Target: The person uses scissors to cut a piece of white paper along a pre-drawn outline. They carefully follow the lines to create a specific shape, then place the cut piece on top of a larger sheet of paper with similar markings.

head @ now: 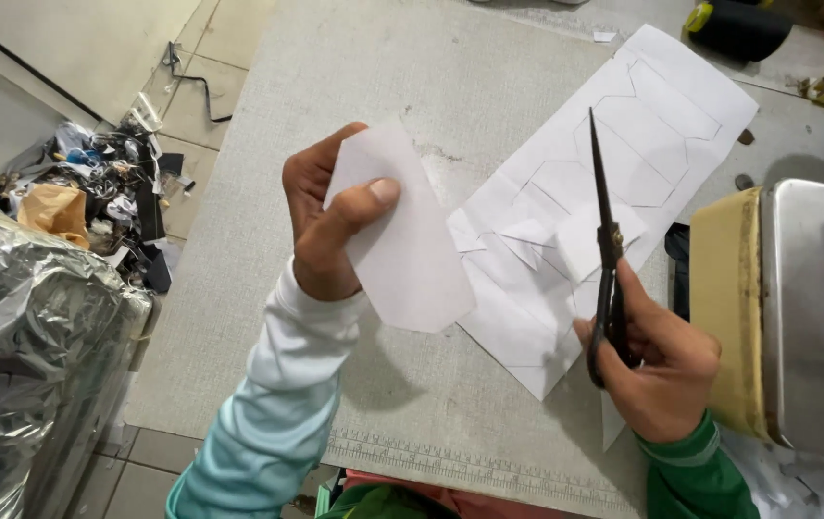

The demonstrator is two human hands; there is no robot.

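Note:
My left hand (327, 223) pinches a cut-out piece of white paper (405, 240) with angled corners, held up over the grey table (412, 86). In my right hand (660, 358) is a pair of dark scissors (605, 240), blades closed and pointing away from me. Under the scissors lies a large white paper sheet (624, 135) with drawn pattern outlines; several shapes are cut out of its near end. Small paper scraps rest on that sheet.
A metal box (811, 317) with a yellow side stands at the right, holding white paper pieces. Thread cones (737, 27) lie at the far right. Left of the table stands a foil-covered bundle (18, 365). Behind it is a pile of scraps (104, 192) on the floor.

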